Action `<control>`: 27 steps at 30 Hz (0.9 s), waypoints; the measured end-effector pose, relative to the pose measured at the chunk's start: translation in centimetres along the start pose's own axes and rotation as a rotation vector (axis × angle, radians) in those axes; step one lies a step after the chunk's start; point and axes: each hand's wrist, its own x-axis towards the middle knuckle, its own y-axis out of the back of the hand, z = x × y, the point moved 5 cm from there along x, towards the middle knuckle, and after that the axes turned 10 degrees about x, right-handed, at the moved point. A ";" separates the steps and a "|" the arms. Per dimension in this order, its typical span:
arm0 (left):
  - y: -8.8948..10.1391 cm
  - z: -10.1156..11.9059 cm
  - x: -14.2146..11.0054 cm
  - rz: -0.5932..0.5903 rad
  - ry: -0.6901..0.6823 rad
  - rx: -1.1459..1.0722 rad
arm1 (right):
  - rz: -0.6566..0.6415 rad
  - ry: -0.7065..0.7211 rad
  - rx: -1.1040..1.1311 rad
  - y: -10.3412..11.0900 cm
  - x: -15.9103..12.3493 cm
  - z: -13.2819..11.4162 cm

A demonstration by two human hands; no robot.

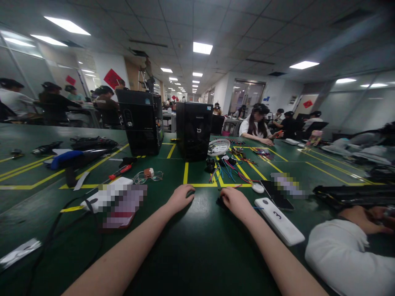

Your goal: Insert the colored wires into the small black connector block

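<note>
Head view looks forward, down — table near, tilt unclear.

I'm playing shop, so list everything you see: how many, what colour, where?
Table: 1, green, foreground
Computer towers: 2, black, table's far middle
Basket: 1, white, beside right tower
Wires: many, mixed colours, before basket
Long boxes: 2, white, left and right
Screwdriver: 1, red-handled, left
Glasses: 1, clear, beside screwdriver
Slab: 1, black, right
People: several, mixed clothing, around
Wall signs: several, red, background
Ceiling lights: many, white, overhead
Other clutter: uncountable, mostly dark, both sides
Left hand: 1, bare, centre
Right hand: 1, bare, at small dark thing
</note>
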 end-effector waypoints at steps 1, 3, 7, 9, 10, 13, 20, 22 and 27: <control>0.0 0.1 0.1 -0.001 -0.007 0.011 | -0.005 -0.003 -0.010 0.0 0.0 -0.1; 0.0 0.5 0.1 -0.005 -0.016 0.031 | -0.011 -0.009 -0.019 0.0 0.0 -0.1; 0.0 1.1 0.0 -0.025 -0.014 0.040 | -0.012 -0.056 -0.022 0.1 0.1 0.7; 0.0 1.1 0.0 -0.023 -0.019 0.039 | -0.008 -0.108 -0.016 0.4 0.2 1.7; 0.0 1.1 0.0 -0.021 -0.019 0.037 | -0.009 -0.137 -0.008 0.6 0.2 2.3; 0.0 1.0 0.0 -0.025 -0.012 0.027 | 0.016 -0.189 0.037 1.4 0.2 3.7; -0.1 1.0 0.0 -0.022 -0.019 0.034 | 0.049 -0.084 0.075 1.3 0.3 2.7; -0.1 1.0 0.0 -0.016 -0.028 0.034 | 0.036 -0.105 0.038 0.6 0.5 2.6; -0.2 0.9 0.0 -0.025 -0.016 0.033 | 0.062 -0.112 0.001 -0.1 0.7 2.7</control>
